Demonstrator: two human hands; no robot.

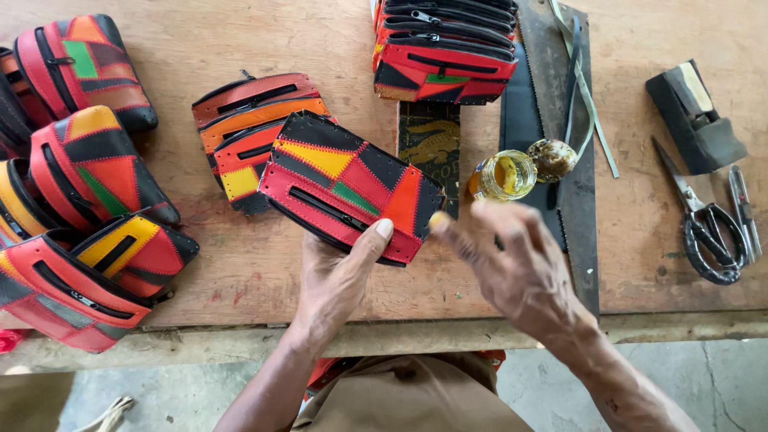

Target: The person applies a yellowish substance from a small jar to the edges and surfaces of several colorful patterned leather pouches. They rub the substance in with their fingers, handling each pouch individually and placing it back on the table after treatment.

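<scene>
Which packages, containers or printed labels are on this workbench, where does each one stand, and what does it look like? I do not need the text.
Dark printed card: flat on the bench behind the patchwork pouch, rectangular, near-black with a gold animal picture.
Small glass jar: open, right of the card, round, with yellow glue inside.
Jar lid: beside the jar, round, brown and smeared.
No screens or signs are in view.

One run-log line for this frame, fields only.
left hand: holds patchwork pouch | right hand: blurred, fingertip at pouch edge | open glue jar beside | scissors right
</scene>
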